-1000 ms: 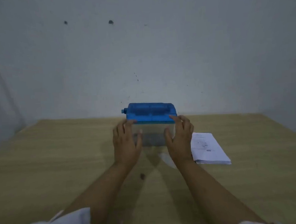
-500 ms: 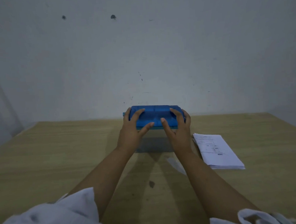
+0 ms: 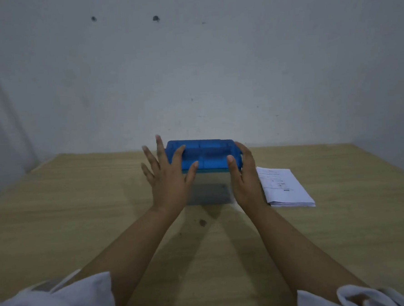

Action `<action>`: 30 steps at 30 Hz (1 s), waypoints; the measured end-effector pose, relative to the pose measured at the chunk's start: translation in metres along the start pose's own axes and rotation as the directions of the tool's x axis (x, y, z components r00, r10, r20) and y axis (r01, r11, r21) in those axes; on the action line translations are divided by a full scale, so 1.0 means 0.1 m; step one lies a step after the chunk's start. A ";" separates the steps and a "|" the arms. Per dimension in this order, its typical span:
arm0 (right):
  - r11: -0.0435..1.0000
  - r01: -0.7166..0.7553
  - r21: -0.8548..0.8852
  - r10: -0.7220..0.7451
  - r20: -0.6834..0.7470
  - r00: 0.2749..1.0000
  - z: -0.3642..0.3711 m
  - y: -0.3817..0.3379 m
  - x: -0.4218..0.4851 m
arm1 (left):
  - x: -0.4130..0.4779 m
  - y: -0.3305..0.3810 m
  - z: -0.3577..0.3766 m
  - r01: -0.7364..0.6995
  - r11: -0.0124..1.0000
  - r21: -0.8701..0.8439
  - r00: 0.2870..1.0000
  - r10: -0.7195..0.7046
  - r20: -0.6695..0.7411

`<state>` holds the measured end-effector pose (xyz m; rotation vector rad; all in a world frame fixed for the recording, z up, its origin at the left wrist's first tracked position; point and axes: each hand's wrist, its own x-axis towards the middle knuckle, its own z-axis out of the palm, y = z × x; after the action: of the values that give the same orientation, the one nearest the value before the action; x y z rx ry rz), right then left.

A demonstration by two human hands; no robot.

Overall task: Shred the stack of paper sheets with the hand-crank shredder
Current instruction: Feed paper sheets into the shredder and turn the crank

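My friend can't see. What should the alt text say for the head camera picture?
Two bare hands reach a blue-topped shredder on a wooden table: the left hand spread open at its left end, the right hand holding its right end. A paper stack lies just right of it.

blue shredder [image 3: 208, 158] (white paper stack [image 3: 284, 188])
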<state>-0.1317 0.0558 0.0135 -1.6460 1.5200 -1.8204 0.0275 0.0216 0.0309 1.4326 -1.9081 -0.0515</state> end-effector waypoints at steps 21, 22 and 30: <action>0.389 -0.514 -0.764 0.421 -0.348 0.837 -1.30 1.05 0.21 | -0.33 1.23 1.45 -0.224 0.912 -0.343 0.795 0.374 0.477; 0.382 -0.519 -0.764 0.439 -0.344 0.830 -1.30 1.06 0.22 | -0.33 1.22 1.47 -0.264 0.915 -0.306 0.762 0.392 0.515; 0.601 -0.535 -0.594 0.361 -0.396 0.844 -1.40 1.08 0.25 | -0.34 1.24 1.50 -0.341 0.919 -0.196 0.718 0.389 0.577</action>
<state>-0.3048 0.0625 -0.0322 -1.0757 2.6743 -1.2467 -0.1556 0.0392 -0.0415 1.0171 -2.6614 -0.4430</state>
